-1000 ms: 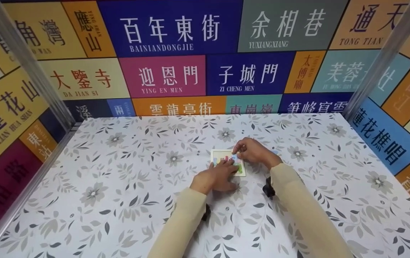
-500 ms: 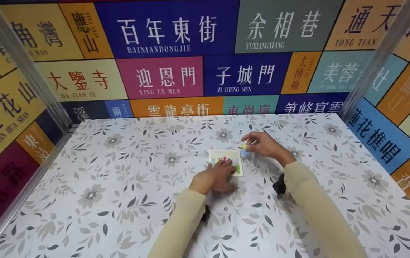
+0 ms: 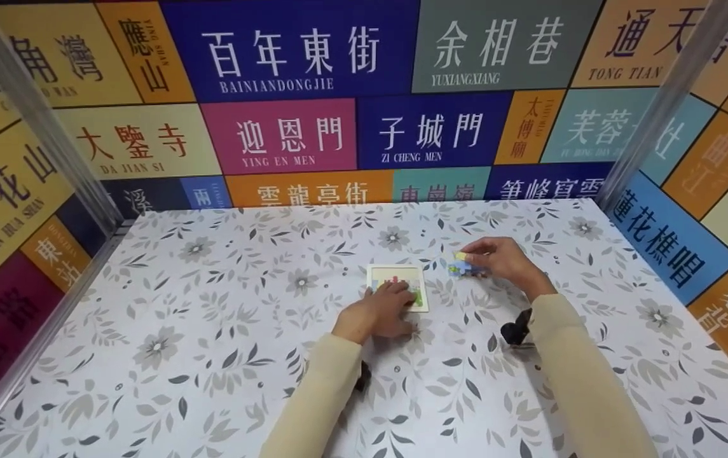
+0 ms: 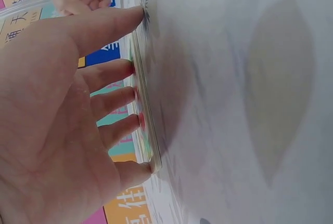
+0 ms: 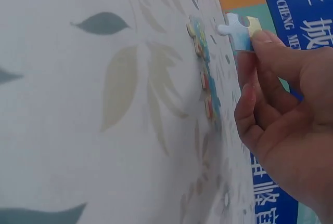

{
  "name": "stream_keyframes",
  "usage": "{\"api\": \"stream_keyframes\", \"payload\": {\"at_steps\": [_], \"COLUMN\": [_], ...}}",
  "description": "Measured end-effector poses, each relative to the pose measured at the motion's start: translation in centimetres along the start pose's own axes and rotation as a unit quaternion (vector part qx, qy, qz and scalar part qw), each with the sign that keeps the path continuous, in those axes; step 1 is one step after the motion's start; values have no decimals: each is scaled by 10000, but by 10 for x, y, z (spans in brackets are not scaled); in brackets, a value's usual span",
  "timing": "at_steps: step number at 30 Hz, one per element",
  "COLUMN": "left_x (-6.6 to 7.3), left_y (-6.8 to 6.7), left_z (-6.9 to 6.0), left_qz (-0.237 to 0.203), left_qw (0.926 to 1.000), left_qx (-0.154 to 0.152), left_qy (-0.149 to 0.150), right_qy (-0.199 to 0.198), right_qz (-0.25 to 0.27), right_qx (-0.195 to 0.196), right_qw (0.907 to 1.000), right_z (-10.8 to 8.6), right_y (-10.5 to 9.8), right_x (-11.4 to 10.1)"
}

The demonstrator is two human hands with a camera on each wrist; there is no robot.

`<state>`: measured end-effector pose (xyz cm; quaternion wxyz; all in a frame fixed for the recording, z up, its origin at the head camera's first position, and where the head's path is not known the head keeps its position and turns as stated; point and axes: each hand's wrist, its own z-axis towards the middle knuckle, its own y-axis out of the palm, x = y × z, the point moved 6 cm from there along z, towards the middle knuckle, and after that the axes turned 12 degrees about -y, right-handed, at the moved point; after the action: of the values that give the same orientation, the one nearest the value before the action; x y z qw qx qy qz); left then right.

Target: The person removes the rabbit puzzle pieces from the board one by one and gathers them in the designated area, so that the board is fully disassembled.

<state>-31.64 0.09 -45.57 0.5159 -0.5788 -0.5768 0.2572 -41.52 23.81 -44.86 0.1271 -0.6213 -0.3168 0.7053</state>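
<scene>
A small square jigsaw puzzle in a cream frame [image 3: 423, 277] lies on the table, partly filled with colourful pieces. My left hand [image 3: 384, 313] rests over its lower part, fingers extended, and hides some of the picture. The left wrist view has those fingertips [image 4: 120, 97] touching the puzzle, with the thumb beyond its near corner. To the right, my right hand [image 3: 505, 259] pinches a pale blue and yellow jigsaw piece [image 5: 238, 33] between thumb and fingers. Just below that piece, several loose jigsaw pieces [image 3: 455, 270] lie on the table, partly hidden by the hand.
A white cloth with grey leaves and flowers covers the table [image 3: 224, 331]. Panels with large lettering [image 3: 294, 57] stand behind it and along both sides. Clear upright strips [image 3: 656, 108] mark the back corners.
My right hand has moved right from the puzzle's upper right corner to above the loose pieces, a jigsaw piece in its pinch. The left hand has stayed on the puzzle.
</scene>
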Motion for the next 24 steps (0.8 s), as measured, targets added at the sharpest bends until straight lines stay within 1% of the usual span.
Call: {"api": "stream_keyframes", "payload": {"at_steps": [3,8,10,14,18,20,22,24], "left_x": [0,1,2,1,0,2,5,7], "left_y": [0,-1,0,1,1,0,-1,-2], "left_z": [0,-1,0,-1,-1,-2,-3,-3], "left_qz": [-20,-85,-83,-43,21,126,239,361], "left_qw": [10000,9999,9999,9999,9998,9997,9995,9992], "left_qx": [-32,-80,-70,-20,1,-4,-21,-31], "left_qy": [-29,-79,-70,-108,-181,-208,-214,-156], "right_qy": [90,118,173,316,527,558,487,404], "right_qz": [68,-3,-117,-179,-381,-618,-768,-895], "right_qx": [46,128,152,153,156,181,229,270], "right_qw": [9999,9998,9997,9992,9978,9964,9956,9948], "right_z": [-4,-14,-19,-25,-26,-25,-24,-24], "right_y": [-7,-26,-33,-43,-48,-49,-48,-46], "right_x": [7,18,24,36,47,49,49,47]}}
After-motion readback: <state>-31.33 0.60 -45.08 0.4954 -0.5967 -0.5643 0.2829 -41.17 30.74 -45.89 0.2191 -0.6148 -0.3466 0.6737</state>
